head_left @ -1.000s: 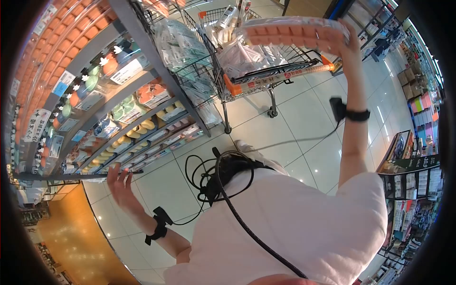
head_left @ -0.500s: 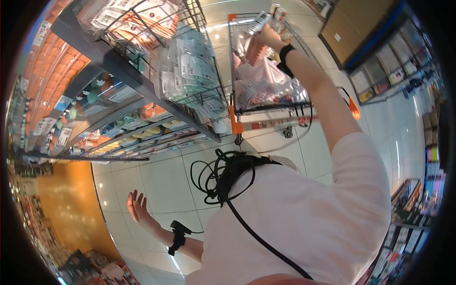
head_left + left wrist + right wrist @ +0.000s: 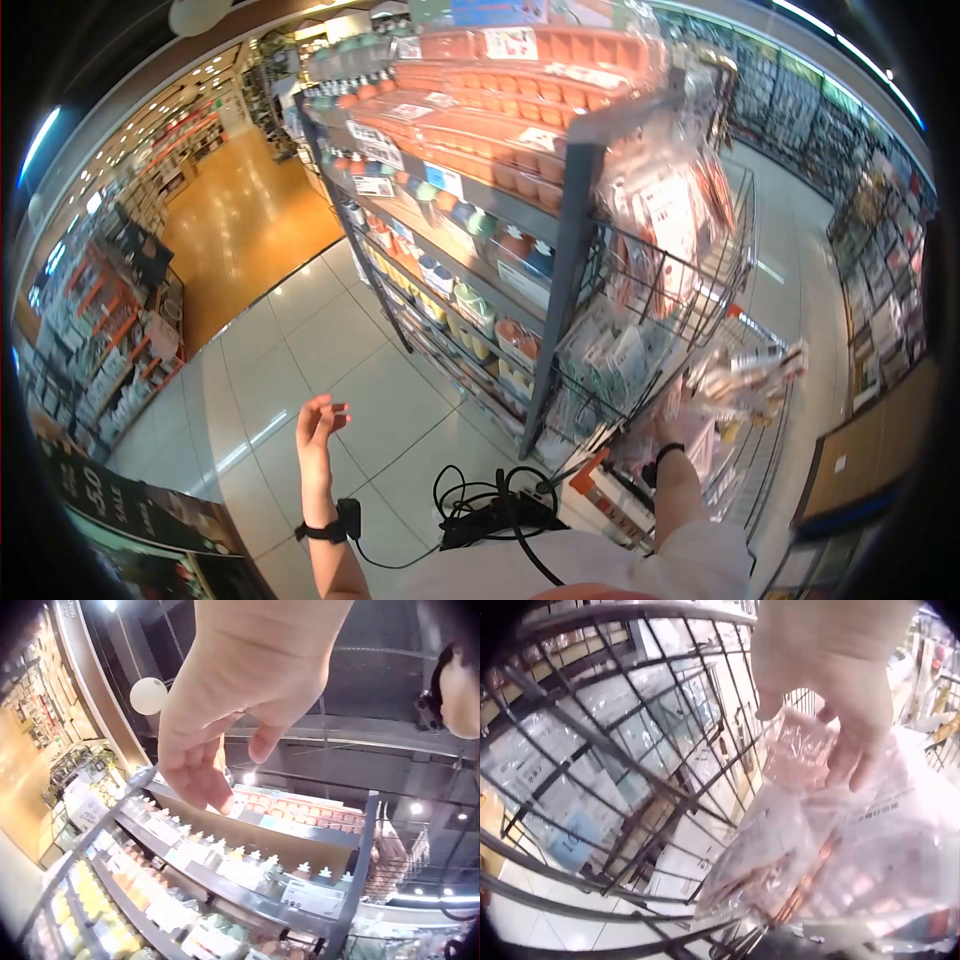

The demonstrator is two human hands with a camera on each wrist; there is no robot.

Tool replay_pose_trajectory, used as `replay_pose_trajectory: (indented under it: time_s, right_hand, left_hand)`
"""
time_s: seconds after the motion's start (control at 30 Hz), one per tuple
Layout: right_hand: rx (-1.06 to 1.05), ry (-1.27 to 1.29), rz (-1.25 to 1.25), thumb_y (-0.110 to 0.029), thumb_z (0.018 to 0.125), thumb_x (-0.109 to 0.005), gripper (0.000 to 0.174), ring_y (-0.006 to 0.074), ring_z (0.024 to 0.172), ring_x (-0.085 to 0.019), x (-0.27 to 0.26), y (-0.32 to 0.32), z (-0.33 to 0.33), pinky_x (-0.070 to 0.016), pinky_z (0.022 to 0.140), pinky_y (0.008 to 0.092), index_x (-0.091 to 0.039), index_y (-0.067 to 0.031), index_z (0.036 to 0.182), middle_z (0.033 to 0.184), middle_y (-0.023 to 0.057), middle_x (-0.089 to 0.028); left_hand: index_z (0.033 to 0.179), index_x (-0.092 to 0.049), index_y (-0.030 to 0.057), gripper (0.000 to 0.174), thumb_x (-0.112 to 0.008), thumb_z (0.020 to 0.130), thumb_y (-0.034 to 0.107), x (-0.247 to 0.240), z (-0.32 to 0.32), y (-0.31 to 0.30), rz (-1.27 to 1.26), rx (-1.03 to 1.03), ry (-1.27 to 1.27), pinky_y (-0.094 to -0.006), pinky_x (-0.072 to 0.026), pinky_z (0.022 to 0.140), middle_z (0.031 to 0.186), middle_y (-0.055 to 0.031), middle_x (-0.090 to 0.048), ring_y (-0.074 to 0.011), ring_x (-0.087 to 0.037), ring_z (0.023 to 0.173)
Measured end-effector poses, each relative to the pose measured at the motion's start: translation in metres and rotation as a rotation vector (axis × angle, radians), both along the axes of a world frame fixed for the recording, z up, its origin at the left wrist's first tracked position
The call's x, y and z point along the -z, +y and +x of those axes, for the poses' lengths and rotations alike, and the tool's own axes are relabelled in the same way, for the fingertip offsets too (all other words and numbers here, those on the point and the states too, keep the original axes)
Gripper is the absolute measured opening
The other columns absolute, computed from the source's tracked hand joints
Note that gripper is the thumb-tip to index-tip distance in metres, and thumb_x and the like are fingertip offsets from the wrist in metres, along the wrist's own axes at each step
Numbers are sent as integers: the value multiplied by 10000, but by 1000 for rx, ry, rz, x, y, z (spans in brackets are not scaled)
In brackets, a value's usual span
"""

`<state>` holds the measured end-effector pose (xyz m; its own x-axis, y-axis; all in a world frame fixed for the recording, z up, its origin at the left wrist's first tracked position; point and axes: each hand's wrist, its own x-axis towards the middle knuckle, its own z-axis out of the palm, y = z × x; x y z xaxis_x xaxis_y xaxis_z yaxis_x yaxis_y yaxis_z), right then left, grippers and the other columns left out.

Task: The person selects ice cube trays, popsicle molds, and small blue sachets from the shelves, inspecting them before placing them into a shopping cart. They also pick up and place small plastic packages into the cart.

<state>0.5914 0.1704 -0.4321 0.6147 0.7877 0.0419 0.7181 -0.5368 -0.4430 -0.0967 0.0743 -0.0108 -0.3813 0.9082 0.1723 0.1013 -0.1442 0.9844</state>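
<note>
My right hand (image 3: 668, 428) reaches down into the shopping cart (image 3: 615, 510), its wrist by the handle end. In the right wrist view its fingers (image 3: 847, 761) point down, fairly straight, over a pink plastic-wrapped pack (image 3: 802, 746). Clear bags with pink contents (image 3: 885, 840) lie just below the fingertips. My left hand (image 3: 318, 425) is raised over the floor with nothing in it, fingers loosely bent. The left wrist view has that hand (image 3: 240, 682) in front of the shelf.
A grey display shelf (image 3: 575, 270) holds orange wrapped trays (image 3: 480, 85) and small lidded bottles. A wire side basket (image 3: 665, 270) with bagged goods hangs close beside the cart. Tiled floor (image 3: 300, 350) lies left of the shelf; a cardboard-brown panel (image 3: 870, 450) stands at the right.
The right hand carried the long wrapped orange tray into the cart and now hovers over the packs there. My view swung up and toward the shelf; the left hand stays raised and empty.
</note>
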Motion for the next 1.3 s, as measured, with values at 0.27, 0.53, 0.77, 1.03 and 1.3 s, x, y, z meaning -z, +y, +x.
replay_pose_trajectory:
  time_s: [0.27,0.53,0.77,1.03,1.3]
  right_hand:
    - [133,236,299,-306,806,-618,305,228,782,-599,-64,26,96,-461,657,348,-627,-9,877,778,98,-633]
    - [-131,443,963,-140,847,-578,205,100,802,-534,-406,-80,-22,-439,687,222,-576,-42,1027,927,13,-577]
    - [-31,-82,1134,-38,912,-432,182,206,981,-561,-538,-208,-251,-425,905,308,-552,27,1032,1122,151,-563]
    - [626,-322,1151,-56,923,-432,176,209,845,-572,-456,-270,-426,-469,800,329,-567,42,981,977,133,-596]
    - [810,-195,1062,20,900,-449,126,164,771,-565,-375,-274,-488,-466,721,268,-571,34,927,868,97,-597]
  left_hand:
    - [1312,-341,29,516,-537,881,236,-85,28,69,292,262,53,-335,-448,838,1111,-129,-568,-199,-564,937]
    - [1287,-410,65,520,-619,820,158,-233,23,181,815,284,524,-331,-358,951,1236,-80,-486,-190,-444,1161]
    - [1285,-425,98,591,-664,782,295,-296,72,308,1352,396,1248,-382,-383,979,1284,-113,-473,-312,-489,1147]
    - [1358,-334,71,783,-708,719,328,-320,152,402,983,794,1463,-382,-355,1011,1327,-197,-428,-330,-411,1233]
    - [1250,-437,0,764,-741,656,373,-301,165,418,1206,686,1421,-389,-363,983,1237,-191,-453,-325,-423,1190]
